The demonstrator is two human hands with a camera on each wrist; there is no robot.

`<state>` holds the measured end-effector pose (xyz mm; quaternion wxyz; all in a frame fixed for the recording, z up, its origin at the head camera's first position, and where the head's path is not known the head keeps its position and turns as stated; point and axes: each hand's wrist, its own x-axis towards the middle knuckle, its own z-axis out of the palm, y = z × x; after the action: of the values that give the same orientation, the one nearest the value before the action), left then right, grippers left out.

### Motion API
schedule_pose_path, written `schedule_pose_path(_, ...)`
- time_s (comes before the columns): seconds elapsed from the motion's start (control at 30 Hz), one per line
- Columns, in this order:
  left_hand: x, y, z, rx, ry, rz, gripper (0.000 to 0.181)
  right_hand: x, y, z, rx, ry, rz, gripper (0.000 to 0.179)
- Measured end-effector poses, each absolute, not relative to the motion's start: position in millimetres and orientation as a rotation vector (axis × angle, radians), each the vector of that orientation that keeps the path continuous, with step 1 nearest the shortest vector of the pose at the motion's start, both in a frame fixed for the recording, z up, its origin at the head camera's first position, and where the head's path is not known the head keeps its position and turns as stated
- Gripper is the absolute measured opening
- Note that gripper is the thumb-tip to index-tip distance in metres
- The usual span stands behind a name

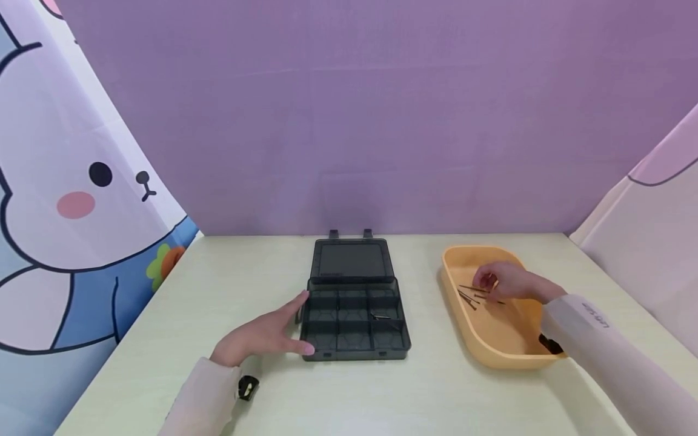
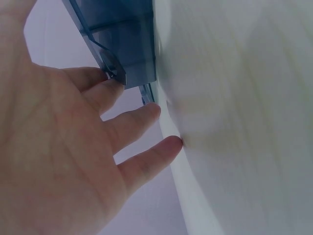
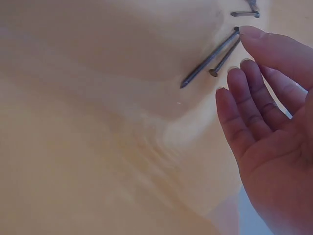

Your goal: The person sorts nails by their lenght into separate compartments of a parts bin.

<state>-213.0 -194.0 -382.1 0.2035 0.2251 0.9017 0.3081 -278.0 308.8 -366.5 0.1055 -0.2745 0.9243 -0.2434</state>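
Tabletop (image 1: 425, 399): pale, purple cloth (image 1: 349, 121) at twelve o'clock.
Box (image 1: 354, 356): centre; left hand (image 1: 262, 336) spread, ungrasping, at its nine.
Nails (image 3: 209, 58): tray (image 1: 496, 336) at three, right hand (image 1: 506, 281) among them, grasp unclear.
Risk: close-lying nails might tangle.

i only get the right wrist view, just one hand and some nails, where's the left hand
Observer: The left hand is at the left side of a dark box, fingers spread.
Operator: is that box open or shut
Observer: Open: its lid is folded back to the far side.
Operator: anything inside it yet
Observer: At least one small metal piece lies in the right-hand column of compartments; it's too small to tell exactly what it is.
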Motion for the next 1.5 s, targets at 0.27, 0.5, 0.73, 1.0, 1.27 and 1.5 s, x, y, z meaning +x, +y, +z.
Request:
schedule_pose_path(0.27, -211.6, -193.4, -381.7, 0.617, 2.518, 0.864, 0.112, -278.0, 308.6, -375.5, -0.640, 2.647, -0.775, 0.032)
schedule_pose_path(0.5, -210.0, -192.6, -379.3, 0.598, 2.518, 0.864, 0.110, -276.7, 308.5, -378.5, -0.677, 2.672, -0.750, 0.028)
schedule_pose_path(0.73, -209.2, -192.2, -378.2, 0.590, 2.515, 0.866, 0.109, -275.7, 305.9, -377.5, -0.733, 2.698, -0.715, 0.024)
schedule_pose_path(1.0, -208.7, -191.1, -377.0, 0.587, 2.516, 0.872, 0.110, -276.9, 305.3, -381.6, -0.788, 2.704, -0.691, 0.023)
schedule_pose_path(1.27, -209.6, -190.8, -378.6, 0.599, 2.513, 0.864, 0.110, -275.0, 301.1, -380.4, -0.765, 2.660, -0.700, 0.017)
schedule_pose_path(1.5, -211.5, -191.5, -381.5, 0.606, 2.508, 0.868, 0.110, -278.9, 302.3, -378.1, -0.936, 2.635, -0.763, 0.018)
